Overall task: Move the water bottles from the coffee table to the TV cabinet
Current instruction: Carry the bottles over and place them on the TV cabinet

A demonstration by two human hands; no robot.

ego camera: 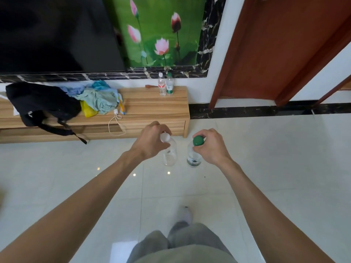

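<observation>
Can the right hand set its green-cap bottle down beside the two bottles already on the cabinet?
Probably yes: the cabinet top is bare around the two standing bottles, and nothing blocks the right hand gripping the green-cap bottle.

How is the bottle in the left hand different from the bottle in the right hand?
The bottle in the left hand has a white cap; the bottle in the right hand has a green cap. The left one looks clear with no plain label, while the right one shows a dark label near its lower part. Both are clear plastic, hang upright above the floor, and are gripped at the neck, by the left hand and the right hand.
</observation>
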